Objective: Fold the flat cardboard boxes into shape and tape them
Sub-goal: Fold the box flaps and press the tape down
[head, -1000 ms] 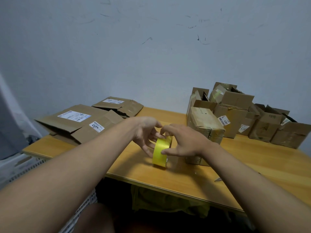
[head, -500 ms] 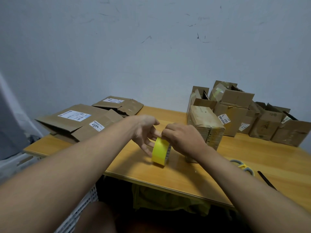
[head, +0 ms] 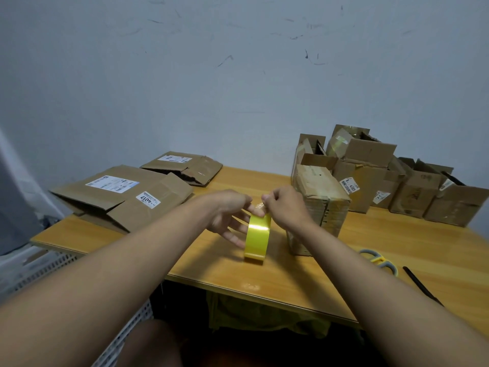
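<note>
A yellow tape roll (head: 257,237) stands on edge on the wooden table (head: 264,276). My left hand (head: 229,213) steadies the roll from its left side, fingers spread along it. My right hand (head: 285,207) pinches the clear tape end at the top of the roll. Just right of my hands stands a folded cardboard box (head: 321,205). Two flat cardboard boxes lie at the left: a large one (head: 121,197) and a smaller one (head: 185,166) behind it.
Several folded boxes (head: 412,186) crowd the back right against the grey wall. Scissors with yellow-grey handles (head: 378,260) and a black pen (head: 420,284) lie near my right forearm. A white perforated crate (head: 47,268) sits below the table's left edge.
My right hand moved from the roll's side up to its top and now pinches the tape end. The scissors and pen came into view at the right.
</note>
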